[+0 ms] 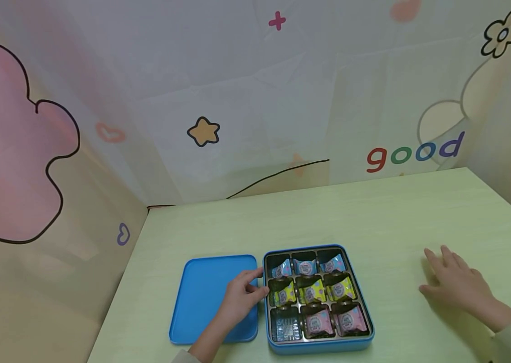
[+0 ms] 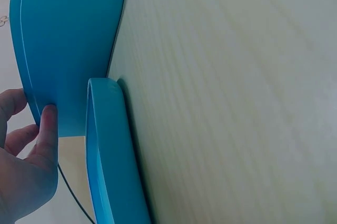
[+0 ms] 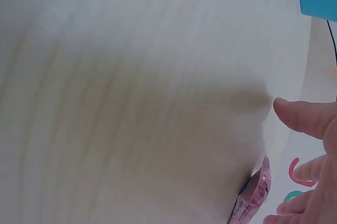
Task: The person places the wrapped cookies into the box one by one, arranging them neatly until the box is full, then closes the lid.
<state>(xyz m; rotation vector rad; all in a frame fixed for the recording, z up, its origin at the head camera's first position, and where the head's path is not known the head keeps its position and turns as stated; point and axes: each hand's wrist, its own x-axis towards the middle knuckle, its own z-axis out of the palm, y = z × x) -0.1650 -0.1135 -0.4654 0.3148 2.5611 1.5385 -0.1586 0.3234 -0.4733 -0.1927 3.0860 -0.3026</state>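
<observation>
A blue tin box (image 1: 319,348) of wrapped candies stands on the table, divided into compartments. Blue-wrapped candies (image 1: 305,267) fill the far row, yellow ones (image 1: 312,291) the middle row. In the near row lie two pink candies (image 1: 318,322); its left compartment (image 1: 286,326) holds none. My left hand (image 1: 241,300) holds the tin's left edge, thumb at the rim and a finger against the outer wall. Off to the right, my right hand (image 1: 457,285) hovers with spread fingers. Below it a pink-wrapped candy (image 3: 254,195) lies on the table, hidden in the head view.
A flat blue lid (image 1: 212,292) lies left of the tin, under my left forearm. The pale green table (image 1: 301,217) meets a printed cloth backdrop (image 1: 255,101) at the back and sides.
</observation>
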